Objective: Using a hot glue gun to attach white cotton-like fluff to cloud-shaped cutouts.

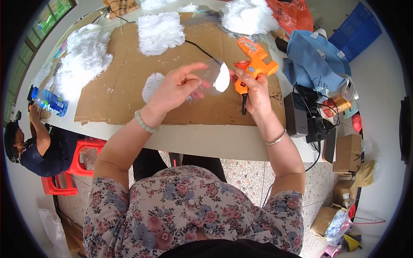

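My right hand [256, 88] is wrapped round the grip of an orange glue gun [254, 64], its black cord hanging below. Between my two hands is a clear, round plastic piece [209, 77] with a bright glare on its right side. The fingers of my left hand [174, 88] curve about its left edge, and some show through it. Its right edge is close to my right fingertips; whether they touch cannot be told. A white fluffy round piece [152, 86] lies on the cardboard [124, 92] beside my left hand, partly hidden by it.
White fluffy pieces [161, 33] lie along the table's far side and left. A bottle [50, 102] stands at the left edge, near a seated person [36, 146]. At right are a blue bag [316, 56], a black box [297, 114] and tangled cables [320, 118].
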